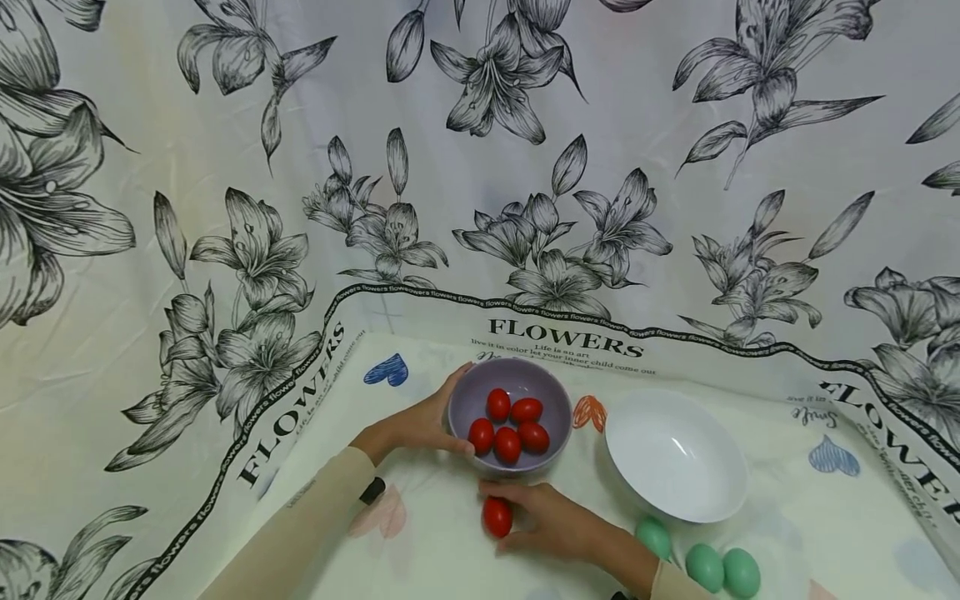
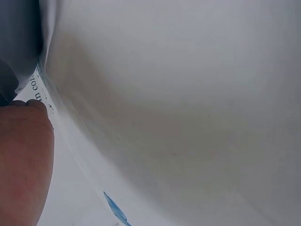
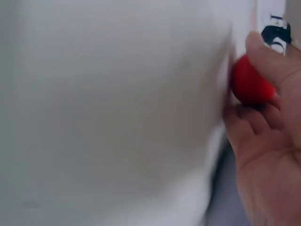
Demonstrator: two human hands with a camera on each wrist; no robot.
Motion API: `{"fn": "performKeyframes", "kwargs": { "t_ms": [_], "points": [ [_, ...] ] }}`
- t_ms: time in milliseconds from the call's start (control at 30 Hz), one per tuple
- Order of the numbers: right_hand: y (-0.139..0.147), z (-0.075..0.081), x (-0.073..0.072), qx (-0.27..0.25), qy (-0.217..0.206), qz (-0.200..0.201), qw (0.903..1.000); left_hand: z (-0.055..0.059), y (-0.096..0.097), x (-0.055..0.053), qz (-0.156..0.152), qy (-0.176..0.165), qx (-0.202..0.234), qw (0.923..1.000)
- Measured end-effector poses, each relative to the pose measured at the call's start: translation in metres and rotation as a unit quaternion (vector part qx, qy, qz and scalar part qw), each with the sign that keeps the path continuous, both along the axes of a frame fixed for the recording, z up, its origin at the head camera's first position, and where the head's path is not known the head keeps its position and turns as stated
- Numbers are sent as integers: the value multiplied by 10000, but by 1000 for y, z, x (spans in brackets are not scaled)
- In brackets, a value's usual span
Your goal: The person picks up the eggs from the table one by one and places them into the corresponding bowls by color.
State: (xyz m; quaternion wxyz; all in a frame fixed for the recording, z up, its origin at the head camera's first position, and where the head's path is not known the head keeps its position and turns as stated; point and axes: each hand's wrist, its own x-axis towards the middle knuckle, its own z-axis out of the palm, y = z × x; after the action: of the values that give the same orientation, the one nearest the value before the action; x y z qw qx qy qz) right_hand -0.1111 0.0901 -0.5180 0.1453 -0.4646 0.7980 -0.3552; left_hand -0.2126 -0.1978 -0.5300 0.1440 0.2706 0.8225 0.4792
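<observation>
My left hand (image 1: 431,419) grips the left side of a purple bowl (image 1: 557,392), thumb along its near wall and fingers behind. Inside the bowl lie several red eggs (image 1: 507,445). Just in front of the bowl, my right hand (image 1: 553,523) holds another red egg (image 1: 497,517) between thumb and fingers. The right wrist view shows that egg (image 3: 251,82) with the thumb on one side and curled fingers on the other. In the left wrist view only part of the hand (image 2: 23,160) appears beside the dark bowl wall (image 2: 19,42).
A white bowl (image 1: 675,454) stands right of the purple one, with nothing in it. Several green eggs (image 1: 705,568) lie at its near side, close to my right forearm. A cloth printed with flowers and hearts covers the table (image 1: 442,550) and the wall behind.
</observation>
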Motion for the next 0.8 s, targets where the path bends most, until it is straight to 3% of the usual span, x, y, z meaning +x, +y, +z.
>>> {"fn": "performKeyframes", "kwargs": {
  "t_ms": [233, 400, 800],
  "points": [
    [4, -4, 5, -161, 7, -184, 9997, 3, 0, -1, -16, 29, -8, 10000],
    [5, -6, 7, -231, -395, -310, 9985, 2, -1, 1, -20, -113, 32, 9999],
    [7, -8, 9, -848, -1337, -359, 9867, 0, -2, 2, -6, -73, 22, 10000]
  ]
}}
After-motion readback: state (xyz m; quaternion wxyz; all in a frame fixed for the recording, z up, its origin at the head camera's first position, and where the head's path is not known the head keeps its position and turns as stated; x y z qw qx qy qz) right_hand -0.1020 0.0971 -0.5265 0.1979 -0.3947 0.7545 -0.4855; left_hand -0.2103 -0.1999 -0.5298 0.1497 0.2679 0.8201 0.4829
